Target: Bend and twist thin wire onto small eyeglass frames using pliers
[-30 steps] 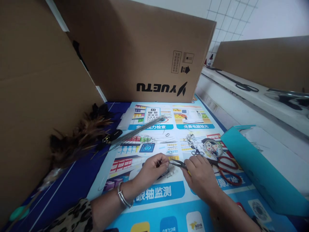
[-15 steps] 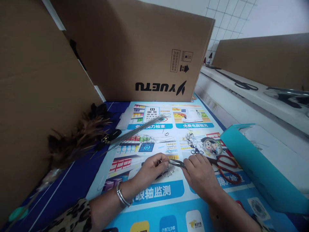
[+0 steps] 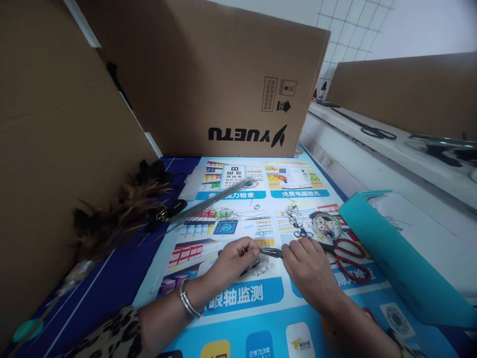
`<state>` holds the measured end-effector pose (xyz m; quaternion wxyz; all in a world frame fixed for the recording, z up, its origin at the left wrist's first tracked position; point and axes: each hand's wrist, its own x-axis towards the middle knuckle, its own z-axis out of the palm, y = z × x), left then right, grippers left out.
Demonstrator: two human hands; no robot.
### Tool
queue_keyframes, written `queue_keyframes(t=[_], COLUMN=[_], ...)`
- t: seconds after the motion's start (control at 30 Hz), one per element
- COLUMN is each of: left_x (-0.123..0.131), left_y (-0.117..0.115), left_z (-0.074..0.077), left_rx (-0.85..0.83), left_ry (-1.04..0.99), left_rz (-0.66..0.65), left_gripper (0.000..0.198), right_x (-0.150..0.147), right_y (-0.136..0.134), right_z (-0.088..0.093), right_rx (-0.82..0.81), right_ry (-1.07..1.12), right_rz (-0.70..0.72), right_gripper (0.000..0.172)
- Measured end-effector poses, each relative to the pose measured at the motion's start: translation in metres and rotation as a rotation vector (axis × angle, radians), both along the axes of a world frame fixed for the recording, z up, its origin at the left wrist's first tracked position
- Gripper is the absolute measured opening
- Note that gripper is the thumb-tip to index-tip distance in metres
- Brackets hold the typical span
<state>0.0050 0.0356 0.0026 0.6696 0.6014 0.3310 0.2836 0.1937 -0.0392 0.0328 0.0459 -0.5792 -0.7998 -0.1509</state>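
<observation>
My right hand (image 3: 307, 266) is wrapped round a pair of dark long-nosed pliers (image 3: 273, 252), whose jaws point left and look closed. At the tip of the jaws, my left hand (image 3: 241, 256) pinches a small piece of what looks like thin wire, mostly hidden by the fingers. Below the pliers, bent wire pieces (image 3: 261, 267) lie on the printed mat. Scissors with red handles (image 3: 352, 266) rest just beyond my right hand. Ahead, a bundle of straight wires (image 3: 216, 201) lies slantwise, and bent dark wire shapes (image 3: 296, 219) sit to its right.
A teal box (image 3: 395, 258) holding some wire bits stands at the right. Brown feathers (image 3: 112, 223) lie at the left beside a cardboard panel (image 3: 48, 149). A large carton (image 3: 223, 84) closes off the back. On the right ledge are dark scissors (image 3: 378, 133).
The pliers have turned slightly in my right hand, and their jaws, apart before, now look closed at my left fingertips. My left hand has hardly moved.
</observation>
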Motion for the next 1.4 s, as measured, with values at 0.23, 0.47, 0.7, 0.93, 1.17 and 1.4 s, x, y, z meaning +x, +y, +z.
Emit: queue_keyframes(t=[0.23,0.47,0.7,0.93,1.17,1.4], left_x=[0.000,0.000,-0.001,0.000,0.000,-0.001], left_y=[0.001,0.001,0.000,0.001,0.002,0.002], left_z=[-0.008,-0.010,-0.009,-0.005,-0.009,-0.008], left_rx=[-0.095,-0.167,-0.105,0.103,0.168,0.175], left_ry=[-0.023,-0.093,-0.066,0.030,0.053,0.078], left_rz=[0.004,-0.020,-0.034,-0.002,0.015,0.014], left_gripper=[0.024,0.024,0.022,0.017,0.013,0.012], right_x=[0.002,0.002,0.003,0.005,0.005,0.003], right_y=[-0.001,0.000,0.002,0.006,0.009,0.009], right_z=[-0.002,-0.007,-0.011,-0.008,-0.014,-0.015], right_rx=[0.034,0.045,-0.102,-0.328,-0.404,-0.398], right_ry=[0.026,0.032,0.239,0.468,0.564,0.565], right_rz=[0.026,-0.001,-0.079,-0.139,-0.121,-0.125], right_gripper=[0.022,0.016,0.010,0.016,0.019,0.016])
